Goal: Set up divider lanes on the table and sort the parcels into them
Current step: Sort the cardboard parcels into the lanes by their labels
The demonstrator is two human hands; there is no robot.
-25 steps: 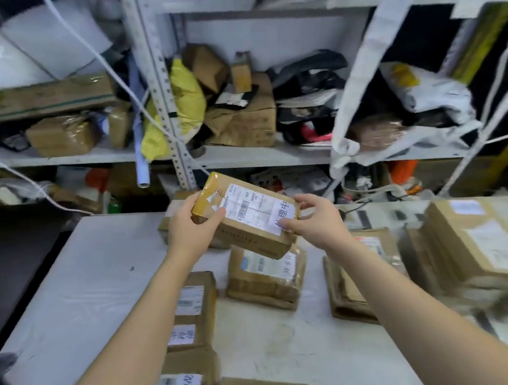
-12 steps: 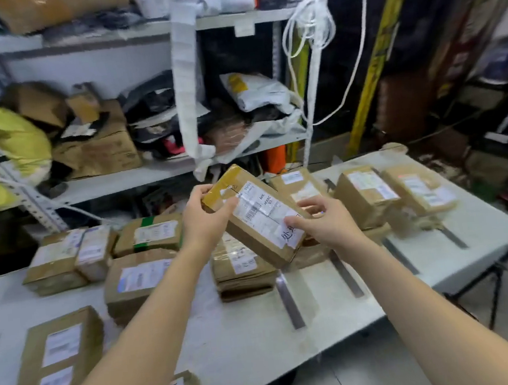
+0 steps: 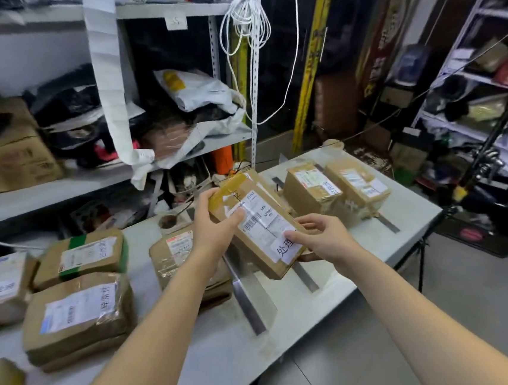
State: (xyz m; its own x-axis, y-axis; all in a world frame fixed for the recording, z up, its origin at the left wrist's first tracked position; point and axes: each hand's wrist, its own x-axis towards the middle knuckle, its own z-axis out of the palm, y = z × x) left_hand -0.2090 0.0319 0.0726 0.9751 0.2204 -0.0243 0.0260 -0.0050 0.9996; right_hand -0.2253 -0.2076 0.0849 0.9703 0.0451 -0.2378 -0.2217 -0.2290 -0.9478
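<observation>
Even indoor light, wide-angle bowing at edges, slight motion blur.

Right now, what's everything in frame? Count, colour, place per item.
held parcel: 1, brown with white labels, in the air over the divider strips
table parcels: at least seven, brown, labelled; five piles left of the strips, two boxes in the right lanes
divider strips: at least three, grey, across the table's right part
table: 1, white, foreground
shelving: 1 pale unit behind the table, packed with boxes and bags; another at far right
cord: 1 coil, white, hanging on the shelving post
paper strip: 1, white, hanging from the top shelf
left hand: grips the held parcel's far end
right hand: pinches its near corner
</observation>
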